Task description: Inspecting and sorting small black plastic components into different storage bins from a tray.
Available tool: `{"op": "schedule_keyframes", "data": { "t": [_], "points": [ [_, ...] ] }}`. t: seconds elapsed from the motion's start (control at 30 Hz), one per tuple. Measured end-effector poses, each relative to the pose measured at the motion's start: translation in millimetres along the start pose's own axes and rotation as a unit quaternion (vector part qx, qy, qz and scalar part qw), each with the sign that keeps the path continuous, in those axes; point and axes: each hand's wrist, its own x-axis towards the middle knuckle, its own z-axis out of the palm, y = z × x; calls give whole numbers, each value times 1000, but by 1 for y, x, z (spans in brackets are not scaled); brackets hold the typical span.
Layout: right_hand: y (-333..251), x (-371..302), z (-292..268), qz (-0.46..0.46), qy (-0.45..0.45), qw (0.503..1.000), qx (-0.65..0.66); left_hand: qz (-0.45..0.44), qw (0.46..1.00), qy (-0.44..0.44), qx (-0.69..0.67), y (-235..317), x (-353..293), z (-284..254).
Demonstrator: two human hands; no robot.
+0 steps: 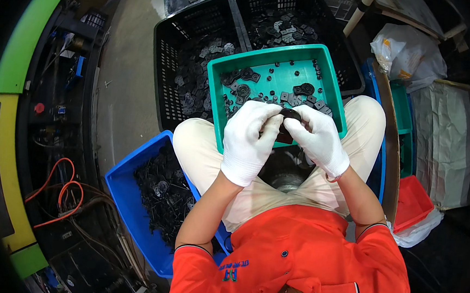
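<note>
Black moulded part (290, 115) being pinched between both white-gloved hands, above the near edge of the teal tray (334, 88) on the lap
Left hand (249, 139) and right hand (316, 137) are each closing fingertips on it from opposite sides, equally near; part looks rounded, glossy plastic, long axis unclear; similar black pieces are lying in tray, black crates (167, 60) beyond, blue bin (127, 204) at left

There is one camera, up on the person's head. It looks straight down, close to the hands (285, 136) and the green tray (334, 93) on the lap. The picture is wide, and straight lines bend near its edges.
</note>
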Motion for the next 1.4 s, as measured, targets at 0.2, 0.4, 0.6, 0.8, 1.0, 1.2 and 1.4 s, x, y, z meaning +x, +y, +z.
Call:
{"op": "schedule_keyframes", "data": {
  "t": [0.2,0.4,0.6,0.8,1.0,1.2,1.4],
  "points": [
    [-8,-1,-2,-122,14,987,-99,8,999,-22,34,3,1,-5],
    [-5,0,-4,-158,9,978,-133,78,994,-44,68,-2,6,-6],
    [-1,1,-6,-169,-12,971,-166,126,985,-72,94,-6,12,-4],
    [-7,-4,-10,-112,-77,990,-29,-59,995,-84,-3,-24,18,-14],
    [-6,-1,-10,48,-120,988,88,-331,865,-146,-348,-27,16,-26],
    [-13,0,-10,104,-150,972,148,-360,828,-199,-380,-21,12,-27],
    [-8,2,-8,111,-148,973,140,-379,765,-187,-487,-25,5,-23]
  ]
}}
